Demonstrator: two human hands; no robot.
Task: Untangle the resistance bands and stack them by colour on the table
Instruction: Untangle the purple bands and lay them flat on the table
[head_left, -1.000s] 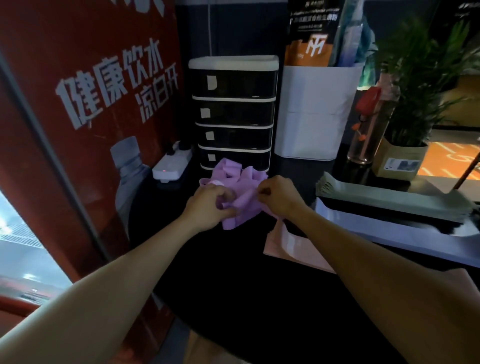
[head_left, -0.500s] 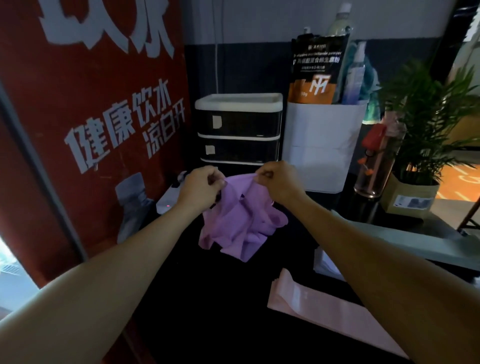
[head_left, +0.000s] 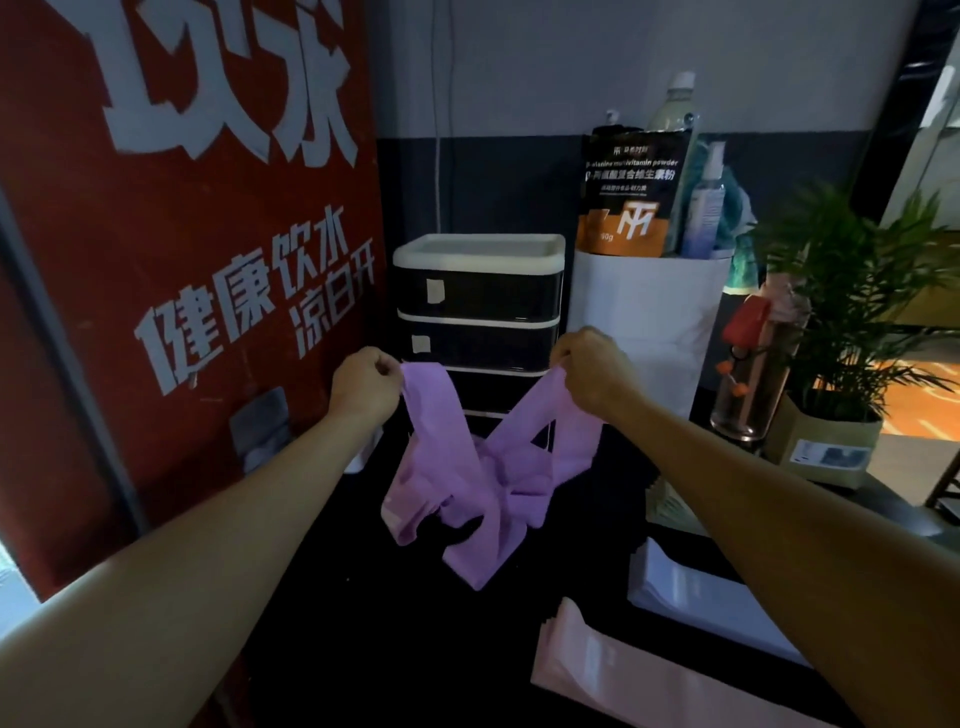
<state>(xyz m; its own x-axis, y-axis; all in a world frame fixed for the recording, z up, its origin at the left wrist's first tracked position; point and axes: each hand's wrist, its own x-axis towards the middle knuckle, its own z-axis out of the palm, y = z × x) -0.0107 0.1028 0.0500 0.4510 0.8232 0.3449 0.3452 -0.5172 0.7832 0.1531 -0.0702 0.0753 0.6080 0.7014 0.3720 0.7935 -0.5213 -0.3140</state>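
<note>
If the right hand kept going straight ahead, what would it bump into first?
Probably the white bin right behind it. The right hand holds one end of the tangled purple bands and reaches toward the back of the table, though one view cannot show the gap.

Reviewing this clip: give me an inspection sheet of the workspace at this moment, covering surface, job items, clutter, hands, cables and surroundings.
Surface: dark table, dimly lit.
Job's things: purple resistance bands held up above the table, knotted together in the middle; pink band lying flat at front right; a pale stack beside it, colour hard to tell.
Clutter: black drawer unit, white bin holding a powder pouch and bottles, clear bottle, potted plant.
Hands: left hand pinches one purple end; right hand pinches the other.
Cables: a thin cord hangs down the wall behind the drawers.
Surroundings: red poster panel at left, grey wall behind.
</note>
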